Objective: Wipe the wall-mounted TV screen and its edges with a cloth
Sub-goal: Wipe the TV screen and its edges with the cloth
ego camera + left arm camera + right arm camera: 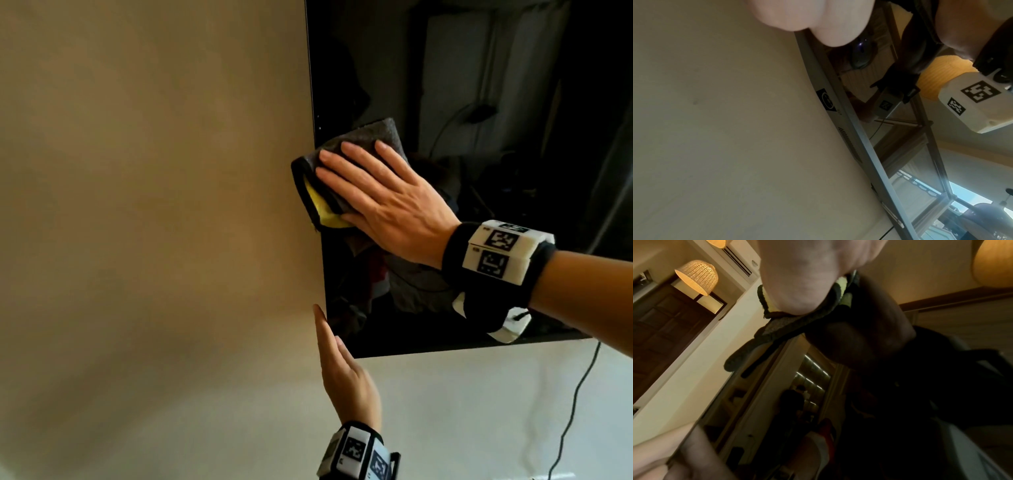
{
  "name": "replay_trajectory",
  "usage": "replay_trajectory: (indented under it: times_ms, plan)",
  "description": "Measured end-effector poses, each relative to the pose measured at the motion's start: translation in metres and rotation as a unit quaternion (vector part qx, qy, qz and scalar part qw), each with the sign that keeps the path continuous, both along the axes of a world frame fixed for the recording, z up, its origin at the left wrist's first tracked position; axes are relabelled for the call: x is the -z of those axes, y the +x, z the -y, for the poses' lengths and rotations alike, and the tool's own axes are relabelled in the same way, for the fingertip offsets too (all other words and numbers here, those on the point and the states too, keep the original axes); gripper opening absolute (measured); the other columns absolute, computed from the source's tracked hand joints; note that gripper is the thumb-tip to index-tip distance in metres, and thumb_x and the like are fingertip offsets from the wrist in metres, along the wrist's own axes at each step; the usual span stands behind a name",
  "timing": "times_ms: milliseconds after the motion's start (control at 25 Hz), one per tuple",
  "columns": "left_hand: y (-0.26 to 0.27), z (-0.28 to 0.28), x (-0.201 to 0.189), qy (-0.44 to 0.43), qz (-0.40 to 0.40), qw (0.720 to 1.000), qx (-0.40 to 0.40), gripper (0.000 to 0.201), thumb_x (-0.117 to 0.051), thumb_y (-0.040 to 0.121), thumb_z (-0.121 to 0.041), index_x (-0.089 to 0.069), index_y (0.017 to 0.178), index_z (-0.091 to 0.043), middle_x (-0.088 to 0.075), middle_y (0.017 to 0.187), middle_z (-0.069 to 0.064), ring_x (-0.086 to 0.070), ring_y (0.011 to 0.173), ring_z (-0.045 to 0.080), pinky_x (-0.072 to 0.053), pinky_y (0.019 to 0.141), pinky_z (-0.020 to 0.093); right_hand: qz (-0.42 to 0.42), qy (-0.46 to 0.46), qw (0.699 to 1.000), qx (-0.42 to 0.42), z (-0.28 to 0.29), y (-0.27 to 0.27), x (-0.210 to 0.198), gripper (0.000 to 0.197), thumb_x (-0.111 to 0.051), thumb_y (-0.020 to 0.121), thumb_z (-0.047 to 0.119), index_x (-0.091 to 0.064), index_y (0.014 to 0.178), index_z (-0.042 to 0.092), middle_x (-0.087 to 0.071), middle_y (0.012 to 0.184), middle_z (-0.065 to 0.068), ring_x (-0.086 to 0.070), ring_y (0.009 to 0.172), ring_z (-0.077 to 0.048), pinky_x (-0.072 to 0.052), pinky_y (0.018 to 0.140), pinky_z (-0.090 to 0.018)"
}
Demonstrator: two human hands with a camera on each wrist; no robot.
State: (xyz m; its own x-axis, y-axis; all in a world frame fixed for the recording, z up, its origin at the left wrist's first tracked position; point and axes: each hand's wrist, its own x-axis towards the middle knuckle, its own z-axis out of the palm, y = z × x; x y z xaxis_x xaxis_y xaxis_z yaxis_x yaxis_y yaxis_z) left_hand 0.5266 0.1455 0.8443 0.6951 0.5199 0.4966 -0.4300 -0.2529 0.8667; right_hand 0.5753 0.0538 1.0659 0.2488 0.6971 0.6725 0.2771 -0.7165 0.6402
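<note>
The black wall-mounted TV (pixel 479 85) fills the upper right of the head view, its left edge running down the wall. My right hand (pixel 373 192) lies flat with straight fingers on a folded grey and yellow cloth (pixel 363 137), pressing it against the screen at the left edge. The cloth (pixel 777 327) shows under my palm in the right wrist view. My left hand (pixel 342 370) rests with straight fingers against the TV's lower left corner, holding nothing. In the left wrist view the TV's grey frame (pixel 859 138) runs diagonally beside the wall.
A beige wall (pixel 154 222) spreads to the left of and below the TV. A black cable (pixel 575 397) hangs down the wall at the lower right. The screen reflects the room, with lamps (pixel 698 277) and a door.
</note>
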Motion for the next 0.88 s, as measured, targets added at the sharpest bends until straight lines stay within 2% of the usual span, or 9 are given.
replay_trajectory:
  times_ms: [160,280,480,680,880]
  plan:
    - [0.000,0.000,-0.021,0.007,0.022,1.000,-0.008,0.050,-0.021,0.098,-0.035,-0.017,0.140,-0.063,-0.025,0.151,-0.028,-0.025,0.136,-0.015,-0.026,0.110,0.008,0.012,-0.006,1.000,0.002,0.002,0.003,-0.024,0.055,-0.023,0.104,0.040,-0.006,0.151,0.017,-0.005,0.158,-0.002,-0.002,0.145,-0.022,-0.007,0.119,-0.043]
    - [0.003,0.001,-0.044,0.012,0.047,0.999,-0.014,0.048,-0.023,0.100,-0.030,-0.021,0.140,-0.057,-0.026,0.151,-0.029,-0.027,0.138,-0.010,-0.028,0.112,0.013,0.017,-0.001,1.000,-0.008,0.000,0.004,-0.040,0.056,-0.025,0.104,0.041,-0.007,0.151,0.017,-0.005,0.158,-0.002,-0.002,0.145,-0.022,-0.006,0.119,-0.044]
    - [0.010,-0.002,-0.072,0.021,0.068,0.997,-0.014,0.055,-0.030,0.103,-0.013,-0.022,0.139,-0.054,-0.027,0.147,-0.032,-0.027,0.134,-0.016,-0.030,0.111,0.014,0.028,0.021,0.999,-0.018,-0.002,0.009,-0.071,0.056,-0.028,0.103,0.041,-0.009,0.151,0.018,-0.008,0.158,-0.002,-0.003,0.145,-0.021,-0.005,0.119,-0.043]
    - [0.017,-0.005,-0.097,0.014,0.084,0.996,-0.004,0.053,-0.029,0.103,-0.015,-0.023,0.139,-0.053,-0.028,0.145,-0.035,-0.027,0.132,-0.020,-0.029,0.111,0.013,0.040,0.043,0.998,-0.022,-0.008,0.012,-0.108,0.056,-0.024,0.103,0.043,-0.009,0.151,0.018,-0.008,0.158,-0.003,-0.002,0.145,-0.021,-0.003,0.119,-0.043]
    - [0.022,-0.004,-0.134,-0.002,0.115,0.993,0.001,0.053,-0.030,0.103,-0.009,-0.028,0.139,-0.048,-0.032,0.144,-0.032,-0.029,0.133,-0.018,-0.027,0.108,0.006,0.041,0.079,0.996,-0.027,-0.015,0.015,-0.153,0.056,-0.022,0.102,0.043,-0.008,0.151,0.019,-0.009,0.158,-0.003,-0.003,0.145,-0.021,0.000,0.118,-0.042]
